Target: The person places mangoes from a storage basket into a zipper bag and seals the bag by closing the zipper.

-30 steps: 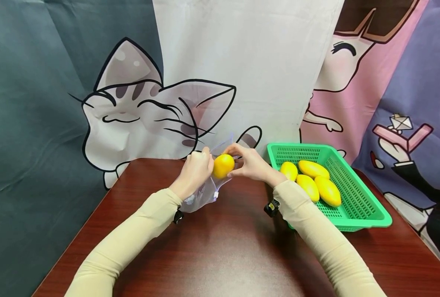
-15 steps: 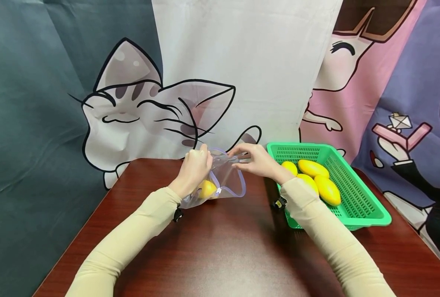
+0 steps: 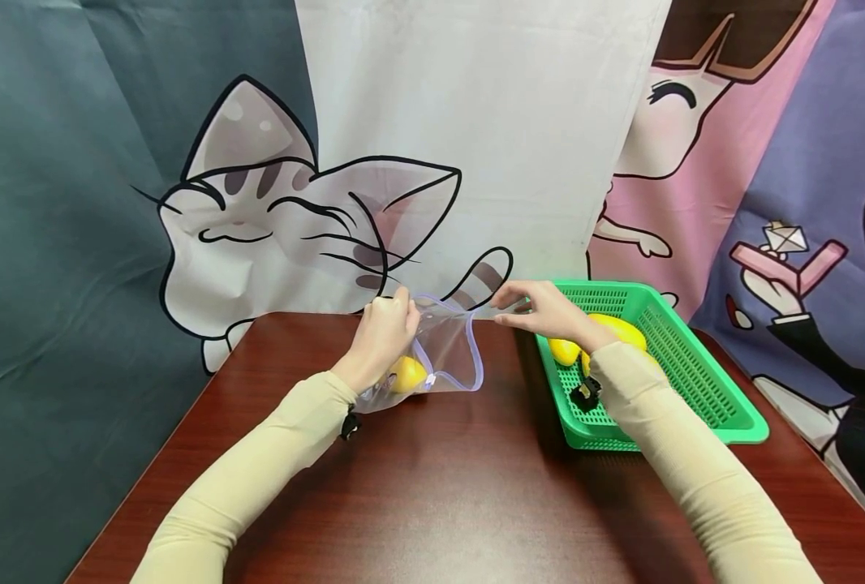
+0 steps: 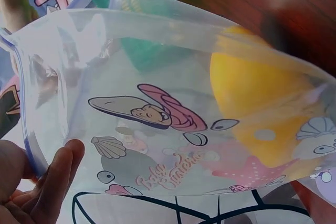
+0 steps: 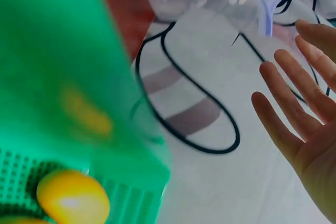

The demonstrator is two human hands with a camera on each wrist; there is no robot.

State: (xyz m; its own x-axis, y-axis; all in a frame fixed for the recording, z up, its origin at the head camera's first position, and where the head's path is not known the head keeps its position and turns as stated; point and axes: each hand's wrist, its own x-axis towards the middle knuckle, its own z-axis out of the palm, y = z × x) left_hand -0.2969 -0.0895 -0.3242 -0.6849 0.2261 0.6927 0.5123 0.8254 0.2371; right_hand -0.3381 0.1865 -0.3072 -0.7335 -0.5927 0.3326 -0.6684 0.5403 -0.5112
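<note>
On the dark red tabletop (image 3: 432, 487), the left hand (image 3: 381, 337) pinches the rim of a limp, slippery zip bag (image 3: 443, 357) holding one mango (image 3: 406, 375); best gripped there. The right hand (image 3: 542, 310), fingers spread, hovers right of the bag over the green basket (image 3: 703, 381).

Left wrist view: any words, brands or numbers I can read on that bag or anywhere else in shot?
"Baby Creations", roughly: pink cursive on the clear zip bag, under its mermaid print; the letters are soft, so the reading is uncertain.
Green basket, yellow fruit in the bag, backdrop cartoons: no text visible.
</note>
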